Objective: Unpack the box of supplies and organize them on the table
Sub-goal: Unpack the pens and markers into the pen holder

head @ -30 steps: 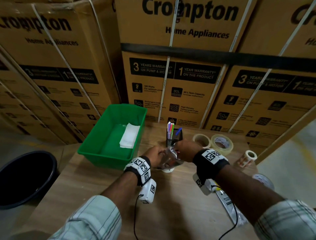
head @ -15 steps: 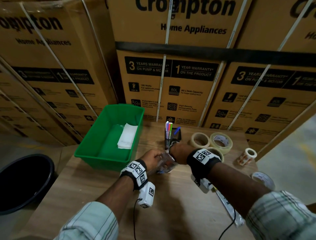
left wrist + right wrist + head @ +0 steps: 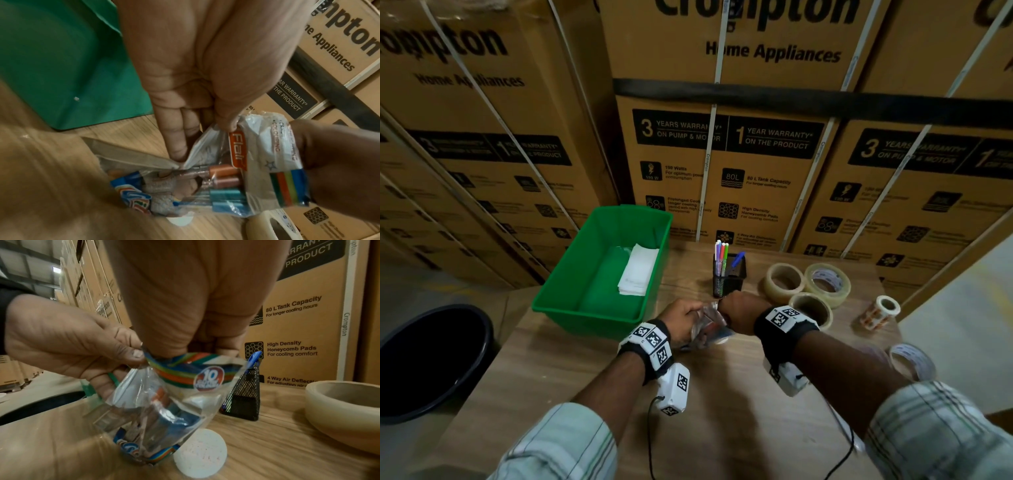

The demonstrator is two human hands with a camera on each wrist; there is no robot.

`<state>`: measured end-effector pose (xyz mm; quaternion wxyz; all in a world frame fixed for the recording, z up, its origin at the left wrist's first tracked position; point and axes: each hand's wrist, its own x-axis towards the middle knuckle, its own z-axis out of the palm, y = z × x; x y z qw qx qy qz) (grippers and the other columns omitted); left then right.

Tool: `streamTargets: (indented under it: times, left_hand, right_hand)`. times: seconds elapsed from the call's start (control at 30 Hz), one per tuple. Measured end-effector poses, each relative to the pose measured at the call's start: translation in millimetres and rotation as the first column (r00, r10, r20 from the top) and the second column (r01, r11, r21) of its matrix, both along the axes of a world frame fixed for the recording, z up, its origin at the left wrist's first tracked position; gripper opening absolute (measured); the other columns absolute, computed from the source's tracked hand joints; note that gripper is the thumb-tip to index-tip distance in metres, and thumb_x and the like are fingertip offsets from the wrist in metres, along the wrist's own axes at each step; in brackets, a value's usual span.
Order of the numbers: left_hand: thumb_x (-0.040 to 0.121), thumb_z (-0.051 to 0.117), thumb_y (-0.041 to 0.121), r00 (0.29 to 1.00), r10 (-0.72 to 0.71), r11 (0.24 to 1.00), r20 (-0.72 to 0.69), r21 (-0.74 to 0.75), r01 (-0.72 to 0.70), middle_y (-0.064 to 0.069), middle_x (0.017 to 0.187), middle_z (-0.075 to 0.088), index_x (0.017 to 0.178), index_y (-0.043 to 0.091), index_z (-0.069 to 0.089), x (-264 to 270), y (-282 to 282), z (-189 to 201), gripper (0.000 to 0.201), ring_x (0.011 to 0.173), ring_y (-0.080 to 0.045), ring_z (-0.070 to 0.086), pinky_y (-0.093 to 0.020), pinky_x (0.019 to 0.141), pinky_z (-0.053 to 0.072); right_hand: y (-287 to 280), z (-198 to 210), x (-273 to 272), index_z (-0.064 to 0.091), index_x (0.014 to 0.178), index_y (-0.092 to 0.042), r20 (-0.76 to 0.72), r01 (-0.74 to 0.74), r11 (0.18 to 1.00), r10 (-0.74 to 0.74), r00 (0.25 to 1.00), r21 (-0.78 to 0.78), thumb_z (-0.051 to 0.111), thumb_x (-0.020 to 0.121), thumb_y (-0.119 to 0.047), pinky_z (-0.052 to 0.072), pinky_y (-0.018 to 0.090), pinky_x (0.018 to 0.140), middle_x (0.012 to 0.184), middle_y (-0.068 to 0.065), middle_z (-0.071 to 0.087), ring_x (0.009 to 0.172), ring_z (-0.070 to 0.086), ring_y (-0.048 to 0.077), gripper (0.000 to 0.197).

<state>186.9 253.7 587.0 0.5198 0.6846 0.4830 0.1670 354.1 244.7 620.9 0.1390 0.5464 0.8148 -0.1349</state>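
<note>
We cannot count the pens inside the clear pen packet (image 3: 224,183); the plastic crumples and glares over them. In the head view the right hand (image 3: 739,313) covers most of that packet. At the surface's right edge, a tape roll (image 3: 912,359) is blurred and partly behind the forearm. The black bin (image 3: 431,359) is cut off by the picture's left edge.
</note>
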Motion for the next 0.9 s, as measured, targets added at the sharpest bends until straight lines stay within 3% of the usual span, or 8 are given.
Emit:
streamTargets:
  times: [0.1,0.23,0.33,0.47,0.67,0.73,0.83,0.9]
  left_hand:
    - [0.098,0.035,-0.003,1.0,0.011,0.999,-0.002,-0.033,-0.011,-0.022,0.104,0.069,0.108,0.002,0.067,-4,3,3,0.034,0.076,-0.012,0.066,-0.015,0.062,0.054]
    - [0.096,0.04,0.002,0.995,0.027,0.999,-0.1,0.049,-0.022,-0.011,0.102,0.071,0.104,0.013,0.071,-11,13,11,0.034,0.092,-0.024,0.067,-0.032,0.081,0.056]
    - [0.097,0.04,0.0,0.993,0.035,0.999,-0.115,0.037,-0.031,-0.007,0.099,0.066,0.112,0.005,0.068,-13,19,20,0.032,0.082,-0.016,0.059,-0.012,0.064,0.047]
    - [0.099,0.04,0.002,0.988,0.02,0.999,-0.153,0.047,-0.013,-0.008,0.101,0.065,0.116,0.004,0.065,-13,24,28,0.03,0.078,-0.013,0.053,-0.017,0.061,0.042]
    - [0.099,0.038,0.0,0.986,0.08,0.997,-0.145,0.031,-0.077,0.0,0.072,0.05,0.112,-0.009,0.06,-5,29,29,0.027,0.058,-0.004,0.042,-0.004,0.043,0.034]
    - [0.099,0.038,0.0,0.983,0.093,0.996,-0.157,0.017,-0.091,-0.004,0.073,0.055,0.109,-0.009,0.061,-6,31,29,0.027,0.062,-0.008,0.046,-0.01,0.053,0.04]
    - [0.097,0.041,0.002,0.987,0.046,0.999,-0.153,0.025,-0.043,-0.015,0.103,0.067,0.107,0.001,0.066,-8,34,25,0.027,0.089,-0.018,0.057,-0.026,0.081,0.046]
    - [0.097,0.041,0.002,0.986,0.04,0.999,-0.159,0.037,-0.034,-0.014,0.104,0.066,0.107,0.003,0.067,-10,35,22,0.028,0.095,-0.021,0.058,-0.027,0.083,0.045]
  right_hand:
    - [0,3,2,0.064,0.097,-0.008,-0.066,0.062,0.998,-0.06,0.996,0.022,0.052,0.088,-0.018,0.044,0.031,0.067,0.1,0.017,0.066,0.091,0.064,0.033,0.018]
    - [8,18,13,0.064,0.095,-0.008,-0.158,0.077,0.996,-0.067,0.985,0.054,0.051,0.09,-0.021,0.052,0.035,0.073,0.097,0.015,0.066,0.089,0.064,0.031,0.019]
    - [18,42,28,0.068,0.102,-0.015,-0.219,0.081,0.995,-0.066,0.974,0.062,0.05,0.093,-0.019,0.051,0.036,0.08,0.1,0.007,0.066,0.093,0.06,0.025,0.02]
    - [27,73,47,0.067,0.108,-0.023,-0.255,0.113,0.99,-0.089,0.963,0.081,0.055,0.093,-0.02,0.052,0.028,0.085,0.103,-0.005,0.067,0.094,0.063,0.013,0.019]
    - [39,117,75,0.068,0.098,-0.023,-0.255,0.237,0.953,-0.185,0.949,0.191,0.057,0.092,-0.023,0.047,0.023,0.072,0.089,-0.007,0.064,0.085,0.061,0.011,0.012]
    - [45,127,82,0.068,0.097,-0.021,-0.278,0.311,0.922,-0.244,0.929,0.23,0.057,0.092,-0.023,0.044,0.021,0.068,0.088,-0.006,0.064,0.083,0.061,0.011,0.012]
    - [54,132,88,0.068,0.097,-0.019,-0.326,0.417,0.88,-0.334,0.884,0.228,0.058,0.092,-0.023,0.044,0.017,0.063,0.09,-0.004,0.064,0.082,0.06,0.011,0.012]
    - [60,128,86,0.069,0.098,-0.018,-0.303,0.444,0.868,-0.371,0.878,0.222,0.059,0.092,-0.022,0.041,0.018,0.062,0.089,-0.003,0.063,0.081,0.059,0.012,0.012]
